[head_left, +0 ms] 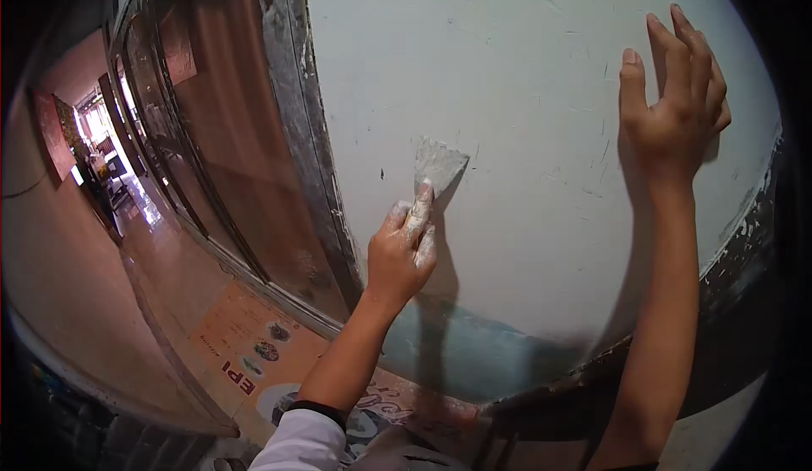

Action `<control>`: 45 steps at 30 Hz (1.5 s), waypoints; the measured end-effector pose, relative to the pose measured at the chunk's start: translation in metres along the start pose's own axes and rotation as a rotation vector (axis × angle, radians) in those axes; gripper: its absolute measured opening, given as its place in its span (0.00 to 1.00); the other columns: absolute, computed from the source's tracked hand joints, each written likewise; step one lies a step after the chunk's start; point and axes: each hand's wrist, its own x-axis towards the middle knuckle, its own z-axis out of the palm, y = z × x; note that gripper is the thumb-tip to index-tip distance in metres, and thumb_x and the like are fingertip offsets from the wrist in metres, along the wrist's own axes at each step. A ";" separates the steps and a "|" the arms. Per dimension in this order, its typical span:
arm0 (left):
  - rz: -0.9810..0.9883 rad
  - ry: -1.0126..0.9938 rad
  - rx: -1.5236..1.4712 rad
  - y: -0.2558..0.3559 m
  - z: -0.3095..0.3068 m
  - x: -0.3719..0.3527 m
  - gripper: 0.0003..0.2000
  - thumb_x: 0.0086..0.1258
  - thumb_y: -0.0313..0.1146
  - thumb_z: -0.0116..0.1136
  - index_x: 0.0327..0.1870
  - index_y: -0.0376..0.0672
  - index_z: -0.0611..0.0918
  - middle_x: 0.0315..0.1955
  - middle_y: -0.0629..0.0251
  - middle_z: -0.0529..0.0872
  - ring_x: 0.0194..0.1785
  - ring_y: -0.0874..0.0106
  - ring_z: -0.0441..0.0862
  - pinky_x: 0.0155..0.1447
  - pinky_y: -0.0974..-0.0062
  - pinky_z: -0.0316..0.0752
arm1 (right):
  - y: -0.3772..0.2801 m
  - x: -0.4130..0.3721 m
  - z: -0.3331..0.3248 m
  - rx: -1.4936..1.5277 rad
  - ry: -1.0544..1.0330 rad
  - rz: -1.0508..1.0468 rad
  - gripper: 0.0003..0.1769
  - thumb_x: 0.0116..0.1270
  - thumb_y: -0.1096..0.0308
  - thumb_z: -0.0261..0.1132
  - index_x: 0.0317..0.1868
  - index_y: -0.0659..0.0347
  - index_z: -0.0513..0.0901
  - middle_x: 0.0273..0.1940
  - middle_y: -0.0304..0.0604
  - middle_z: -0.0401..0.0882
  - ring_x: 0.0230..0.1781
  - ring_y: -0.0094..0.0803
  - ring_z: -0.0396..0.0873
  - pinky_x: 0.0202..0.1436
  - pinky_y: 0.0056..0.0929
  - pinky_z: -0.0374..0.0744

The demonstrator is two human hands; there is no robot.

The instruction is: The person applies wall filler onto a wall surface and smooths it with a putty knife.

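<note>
A putty knife (441, 161) smeared with pale filler lies against the white panel (524, 73), its blade pointing up. My left hand (401, 255) is closed round its handle, with one finger stretched along toward the blade. White residue coats the fingers of that hand. Farther right, my right hand (674, 107) rests on the panel with its fingers apart and nothing in it. Small scratches and dark nicks mark the panel around both hands. Toward the bottom its surface turns greenish blue.
A worn dark frame (317, 133) edges the panel on the left, beside glazed brown doors (233, 124). Below lies an orange printed sheet (254, 340) on the floor. A corridor (139, 209) runs off to the far left, past a pale wall (68, 260).
</note>
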 end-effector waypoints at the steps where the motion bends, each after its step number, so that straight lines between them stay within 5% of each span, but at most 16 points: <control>1: -0.012 -0.028 0.013 0.009 -0.006 0.014 0.33 0.63 0.14 0.59 0.73 0.39 0.76 0.31 0.57 0.77 0.32 0.63 0.78 0.40 0.70 0.76 | 0.008 0.000 0.004 -0.015 0.014 -0.040 0.24 0.70 0.53 0.65 0.66 0.37 0.81 0.75 0.26 0.72 0.78 0.36 0.63 0.79 0.52 0.53; 11: -0.111 -0.227 -0.030 -0.005 0.009 -0.081 0.34 0.64 0.14 0.54 0.77 0.35 0.70 0.40 0.51 0.79 0.38 0.57 0.79 0.46 0.68 0.78 | 0.003 0.000 -0.001 -0.052 -0.031 -0.006 0.23 0.71 0.53 0.65 0.66 0.38 0.81 0.75 0.25 0.71 0.78 0.36 0.62 0.80 0.53 0.52; 14: -0.081 -0.177 -0.047 0.006 0.005 -0.044 0.38 0.62 0.20 0.59 0.79 0.46 0.70 0.42 0.52 0.79 0.37 0.52 0.81 0.42 0.58 0.79 | 0.011 0.000 0.003 -0.038 -0.027 -0.032 0.23 0.69 0.52 0.65 0.64 0.37 0.82 0.74 0.25 0.71 0.78 0.35 0.62 0.78 0.53 0.55; 18: -0.096 -0.209 -0.053 0.013 -0.003 -0.018 0.39 0.62 0.21 0.58 0.80 0.48 0.69 0.42 0.52 0.78 0.37 0.51 0.80 0.42 0.56 0.79 | 0.009 0.000 0.002 -0.025 -0.026 -0.024 0.23 0.69 0.53 0.66 0.64 0.37 0.82 0.74 0.25 0.71 0.78 0.35 0.62 0.78 0.52 0.55; 19: -0.103 -0.204 -0.030 0.011 -0.001 -0.027 0.35 0.65 0.15 0.54 0.78 0.40 0.70 0.39 0.51 0.78 0.36 0.57 0.78 0.44 0.68 0.77 | 0.009 0.000 0.002 -0.028 -0.032 -0.016 0.23 0.69 0.53 0.66 0.64 0.37 0.82 0.73 0.25 0.71 0.78 0.35 0.62 0.78 0.52 0.55; 24: -0.072 -0.200 -0.065 -0.001 0.012 -0.077 0.35 0.64 0.14 0.55 0.77 0.37 0.70 0.38 0.50 0.78 0.35 0.55 0.77 0.43 0.67 0.76 | 0.007 -0.001 -0.001 -0.040 -0.046 -0.006 0.23 0.69 0.54 0.66 0.64 0.38 0.82 0.74 0.25 0.71 0.77 0.35 0.62 0.79 0.51 0.53; 30: -0.047 -0.162 -0.087 0.021 0.004 -0.018 0.35 0.64 0.13 0.54 0.77 0.36 0.70 0.35 0.51 0.77 0.35 0.57 0.77 0.42 0.68 0.76 | 0.007 0.000 0.000 -0.026 -0.038 -0.005 0.23 0.68 0.53 0.66 0.64 0.37 0.82 0.73 0.25 0.71 0.77 0.34 0.63 0.78 0.52 0.55; 32: -0.057 -0.163 -0.092 0.019 0.007 -0.017 0.39 0.62 0.20 0.57 0.80 0.47 0.67 0.40 0.52 0.77 0.35 0.51 0.79 0.40 0.56 0.78 | 0.007 0.000 -0.001 -0.027 -0.038 -0.011 0.23 0.68 0.53 0.66 0.64 0.37 0.82 0.73 0.25 0.70 0.77 0.35 0.63 0.79 0.52 0.54; 34: -0.027 -0.133 -0.052 0.007 0.021 -0.051 0.39 0.62 0.20 0.57 0.80 0.48 0.68 0.41 0.52 0.79 0.34 0.51 0.80 0.39 0.56 0.78 | 0.003 0.000 -0.003 -0.018 -0.048 0.005 0.23 0.68 0.53 0.66 0.64 0.37 0.82 0.73 0.25 0.70 0.78 0.35 0.62 0.79 0.51 0.54; 36: -0.082 -0.156 -0.071 0.002 0.030 -0.088 0.35 0.63 0.15 0.55 0.77 0.37 0.71 0.36 0.49 0.77 0.35 0.55 0.77 0.43 0.66 0.77 | 0.002 0.000 -0.003 -0.038 -0.053 0.008 0.23 0.68 0.53 0.65 0.64 0.38 0.82 0.73 0.26 0.71 0.78 0.34 0.62 0.79 0.50 0.53; 39: -0.113 -0.186 -0.096 0.001 0.034 -0.110 0.35 0.62 0.15 0.56 0.76 0.38 0.72 0.36 0.49 0.78 0.34 0.55 0.77 0.42 0.66 0.77 | 0.002 0.001 -0.003 -0.059 -0.052 0.003 0.22 0.69 0.53 0.64 0.63 0.38 0.82 0.73 0.26 0.71 0.78 0.34 0.62 0.79 0.50 0.54; 45: -0.079 -0.169 -0.091 0.023 0.013 -0.035 0.35 0.61 0.15 0.57 0.76 0.38 0.73 0.37 0.52 0.78 0.35 0.56 0.76 0.42 0.67 0.76 | 0.002 0.001 -0.003 -0.034 -0.050 0.011 0.22 0.69 0.53 0.65 0.63 0.38 0.82 0.73 0.26 0.71 0.77 0.34 0.62 0.79 0.50 0.55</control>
